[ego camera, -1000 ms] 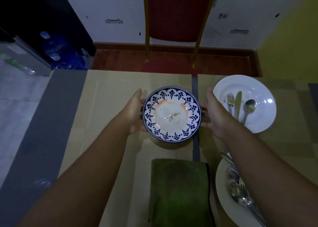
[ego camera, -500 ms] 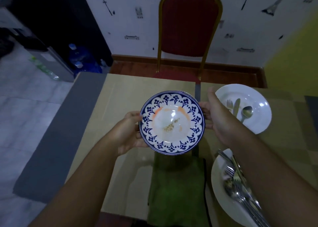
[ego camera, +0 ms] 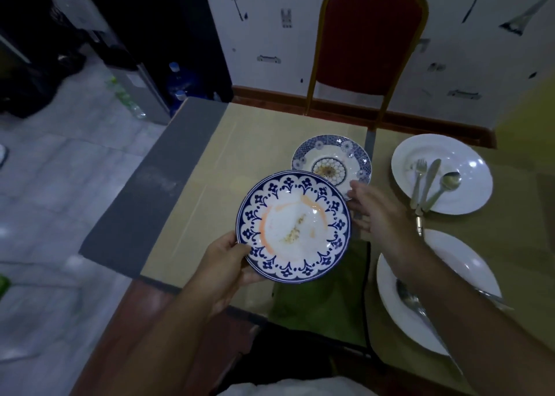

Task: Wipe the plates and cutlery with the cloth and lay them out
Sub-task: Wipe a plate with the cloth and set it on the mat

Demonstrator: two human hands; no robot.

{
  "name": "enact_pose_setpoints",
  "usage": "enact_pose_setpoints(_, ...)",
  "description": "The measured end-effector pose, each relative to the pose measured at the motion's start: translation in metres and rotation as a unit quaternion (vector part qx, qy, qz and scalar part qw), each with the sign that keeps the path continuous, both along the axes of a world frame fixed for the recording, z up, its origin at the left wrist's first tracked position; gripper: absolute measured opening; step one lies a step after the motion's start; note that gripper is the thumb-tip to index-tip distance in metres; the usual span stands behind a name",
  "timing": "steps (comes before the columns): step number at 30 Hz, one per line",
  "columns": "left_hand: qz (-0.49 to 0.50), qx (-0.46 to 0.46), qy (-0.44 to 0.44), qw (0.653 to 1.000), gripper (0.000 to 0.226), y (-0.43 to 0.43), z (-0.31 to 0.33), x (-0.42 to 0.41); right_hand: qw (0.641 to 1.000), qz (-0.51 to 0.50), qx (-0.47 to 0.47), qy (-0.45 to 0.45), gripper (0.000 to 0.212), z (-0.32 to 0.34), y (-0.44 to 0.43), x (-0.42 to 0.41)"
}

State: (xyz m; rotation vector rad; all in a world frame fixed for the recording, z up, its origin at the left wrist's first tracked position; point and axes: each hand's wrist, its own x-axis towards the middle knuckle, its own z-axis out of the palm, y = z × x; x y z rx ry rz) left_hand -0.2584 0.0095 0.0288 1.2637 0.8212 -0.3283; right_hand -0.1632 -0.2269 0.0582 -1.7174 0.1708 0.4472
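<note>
My left hand (ego camera: 226, 263) grips the near-left rim of a blue-and-white patterned plate (ego camera: 292, 226), which is lifted above the table and smeared with orange sauce and crumbs. My right hand (ego camera: 372, 209) is off that plate, fingers spread, just right of its rim. A second blue patterned plate (ego camera: 332, 162) lies on the table behind. The green cloth (ego camera: 327, 299) lies folded under the lifted plate, partly hidden. The far white plate (ego camera: 441, 173) carries a fork, knife and spoon. The near white plate (ego camera: 432, 290) holds more cutlery, partly covered by my right forearm.
The table (ego camera: 246, 155) has a beige top with a grey strip along its left edge. A red chair with a gold frame (ego camera: 369, 44) stands at the far side. Blue water bottles (ego camera: 180, 83) sit on the floor at the far left.
The patterned plate came up off the table and toward me. My right hand let go of its rim, leaving only my left hand holding it. A second patterned plate beneath it is now exposed.
</note>
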Motion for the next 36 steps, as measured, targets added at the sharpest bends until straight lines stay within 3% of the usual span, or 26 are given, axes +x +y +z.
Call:
enact_pose_setpoints(3,0.029,0.006,-0.004,1.000,0.030,0.014,-0.006,-0.011,0.974,0.055,-0.203,-0.089,0.033,-0.037,-0.005,-0.036)
enact_pose_setpoints(7,0.057,0.032,-0.008,0.998,0.030,0.034,-0.018,-0.019,0.872,0.211,-0.416,-0.151,0.072,-0.094,0.011,-0.084)
enact_pose_setpoints(9,0.058,0.035,-0.009,0.998,0.031,0.040,-0.024,-0.022,0.833,0.257,-0.469,-0.139,0.092,-0.114,0.027,-0.092)
enact_pose_setpoints(12,0.060,0.024,-0.006,0.998,0.030,0.045,-0.032,-0.023,0.803,0.290,-0.504,-0.129,0.117,-0.134,0.044,-0.096)
enact_pose_setpoints(15,0.059,0.014,0.002,0.998,0.029,0.049,-0.040,-0.021,0.782,0.291,-0.534,-0.137,0.121,-0.147,0.046,-0.098)
enact_pose_setpoints(21,0.037,0.009,0.004,0.999,0.029,0.056,-0.053,-0.015,0.787,0.268,-0.532,-0.162,0.106,-0.149,0.049,-0.092)
enact_pose_setpoints(24,0.022,0.002,0.003,1.000,0.031,0.058,-0.056,-0.012,0.791,0.265,-0.524,-0.172,0.087,-0.156,0.044,-0.091)
enact_pose_setpoints(27,0.016,0.006,-0.003,1.000,0.032,0.060,-0.057,-0.011,0.821,0.226,-0.485,-0.199,0.063,-0.163,0.037,-0.088)
enact_pose_setpoints(30,0.022,0.004,-0.004,1.000,0.033,0.060,-0.058,-0.011,0.855,0.183,-0.441,-0.203,0.055,-0.162,0.031,-0.075)
enact_pose_setpoints(36,0.052,0.011,-0.009,0.999,0.034,0.062,-0.059,-0.014,0.868,0.129,-0.415,-0.240,0.044,-0.123,0.022,-0.057)
